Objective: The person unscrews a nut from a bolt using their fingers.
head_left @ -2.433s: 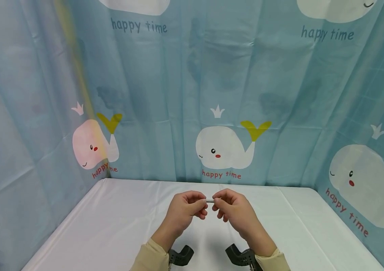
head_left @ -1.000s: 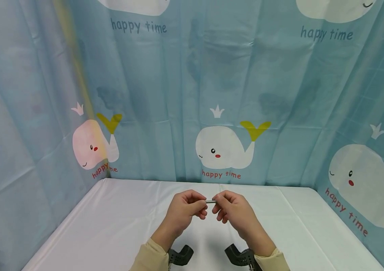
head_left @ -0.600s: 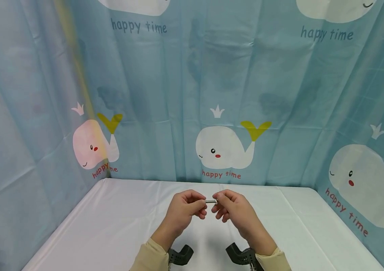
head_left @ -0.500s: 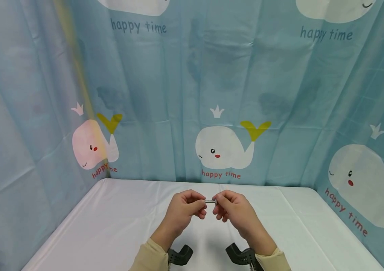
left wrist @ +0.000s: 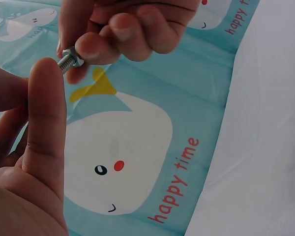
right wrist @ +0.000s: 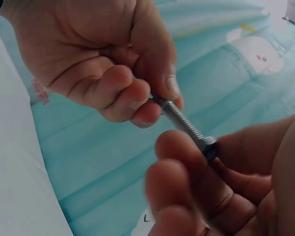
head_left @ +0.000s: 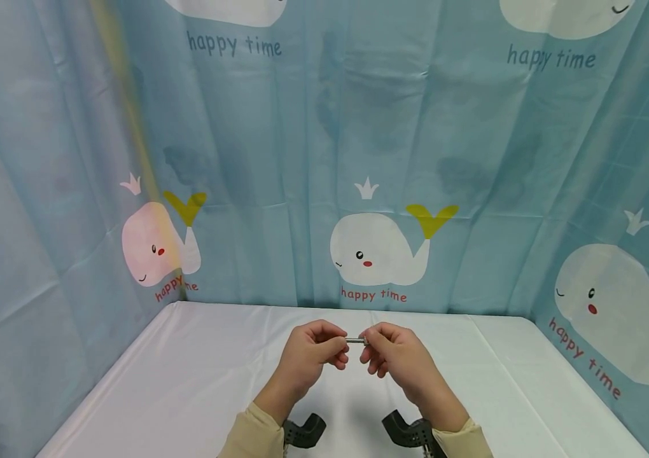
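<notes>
My left hand (head_left: 312,353) pinches one end of a silver threaded bolt (right wrist: 183,120) between thumb and fingers, which hide that end. The bolt lies level between the two hands, above the table, in the head view. Around its other end sits a hex nut (left wrist: 73,56), with bare thread showing between it and the left fingertips. My right hand (head_left: 397,351) has thumb and index finger at the nut, pinching it, its other fingers curled below. In the right wrist view the nut (right wrist: 209,146) shows between the right thumb and fingertip.
A white-covered table (head_left: 175,381) spreads beneath both hands. Blue curtains (head_left: 279,159) printed with white whales stand along its back and sides. Each wrist wears a black camera mount, the left mount (head_left: 305,432) and the right mount (head_left: 407,431) close above the table.
More of the bolt shows between the hands than 2.4 seconds ago, and the nut has come into sight at the right fingertips. The right fingers have shifted slightly; the left hand stays nearly still.
</notes>
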`<state>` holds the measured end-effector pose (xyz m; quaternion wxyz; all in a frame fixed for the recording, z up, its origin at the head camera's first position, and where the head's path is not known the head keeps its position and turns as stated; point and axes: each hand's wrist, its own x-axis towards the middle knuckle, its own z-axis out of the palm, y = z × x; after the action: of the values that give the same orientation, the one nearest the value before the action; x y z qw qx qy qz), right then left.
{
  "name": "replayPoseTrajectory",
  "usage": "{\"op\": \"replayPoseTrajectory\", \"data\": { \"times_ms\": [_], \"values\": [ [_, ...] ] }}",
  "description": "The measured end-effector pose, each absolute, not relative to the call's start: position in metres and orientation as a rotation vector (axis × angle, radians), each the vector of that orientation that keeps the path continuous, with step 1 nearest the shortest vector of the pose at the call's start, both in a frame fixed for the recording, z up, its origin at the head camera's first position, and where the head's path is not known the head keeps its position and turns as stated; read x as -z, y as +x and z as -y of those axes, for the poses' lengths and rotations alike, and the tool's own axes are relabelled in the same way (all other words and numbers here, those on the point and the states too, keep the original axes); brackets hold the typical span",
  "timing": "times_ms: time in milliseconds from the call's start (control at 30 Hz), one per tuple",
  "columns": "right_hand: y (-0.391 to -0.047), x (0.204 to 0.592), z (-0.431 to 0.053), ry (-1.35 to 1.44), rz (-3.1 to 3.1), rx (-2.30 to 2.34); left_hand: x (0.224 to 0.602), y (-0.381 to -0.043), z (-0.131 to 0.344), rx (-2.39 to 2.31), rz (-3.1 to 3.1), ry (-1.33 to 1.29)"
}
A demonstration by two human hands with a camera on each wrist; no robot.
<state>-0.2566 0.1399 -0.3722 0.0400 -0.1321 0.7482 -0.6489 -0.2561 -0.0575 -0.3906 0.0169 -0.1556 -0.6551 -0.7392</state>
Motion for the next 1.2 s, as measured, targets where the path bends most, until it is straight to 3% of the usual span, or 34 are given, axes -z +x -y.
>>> {"op": "replayPoseTrajectory", "data": {
  "times_ms": [1200],
  "values": [
    [-0.2556,0.3674,-0.1441,-0.416,-2.256,2.052,0.3899,-0.2553,0.0563,2.301,2.051,-0.457]
  ]
}}
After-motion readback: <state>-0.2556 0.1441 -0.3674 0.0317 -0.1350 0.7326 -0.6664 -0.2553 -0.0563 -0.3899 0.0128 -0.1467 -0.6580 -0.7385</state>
